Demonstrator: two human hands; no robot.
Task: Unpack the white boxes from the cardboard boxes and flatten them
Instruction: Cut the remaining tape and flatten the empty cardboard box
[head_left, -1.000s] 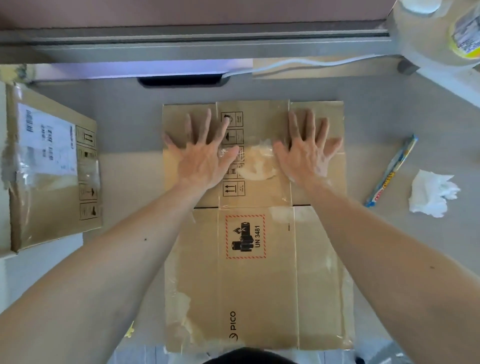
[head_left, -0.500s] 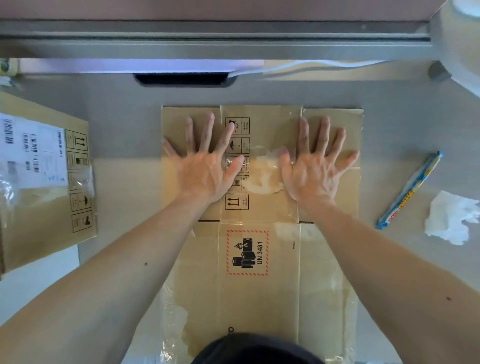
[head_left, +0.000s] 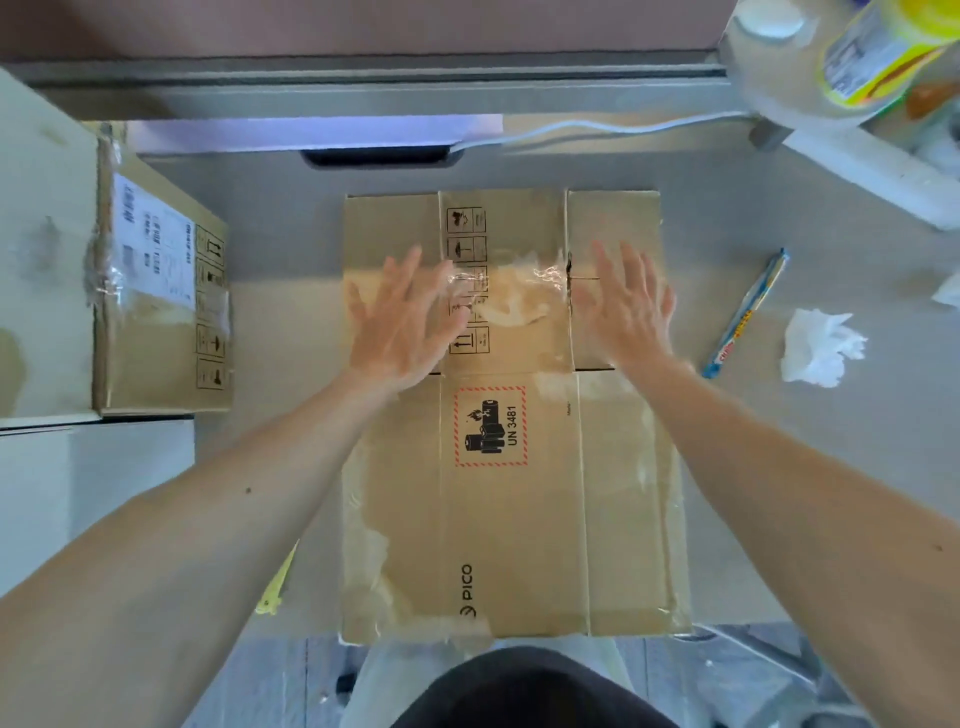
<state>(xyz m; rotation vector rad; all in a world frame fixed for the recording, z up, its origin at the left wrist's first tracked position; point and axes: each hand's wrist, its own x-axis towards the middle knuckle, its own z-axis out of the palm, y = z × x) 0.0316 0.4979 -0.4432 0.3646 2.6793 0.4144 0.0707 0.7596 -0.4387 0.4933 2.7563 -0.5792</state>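
The flattened cardboard box (head_left: 514, 519) lies flat on the surface (head_left: 779, 467). Over its far half: left hand (head_left: 405, 322) and right hand (head_left: 623, 306), grip released, fingers straight, spread, holding nothing. Blurred, so can't tell if palms touch cardboard. A taped second box (head_left: 161, 322) sits left of it.

The left hand (head_left: 402, 322) and right hand (head_left: 623, 306) are blurred; the top edge crops the yellow-labelled bottle (head_left: 872, 57).

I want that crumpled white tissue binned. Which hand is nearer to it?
Right. The right hand is over the flattened box, left of the tissue; the left hand is farther left, across the box.
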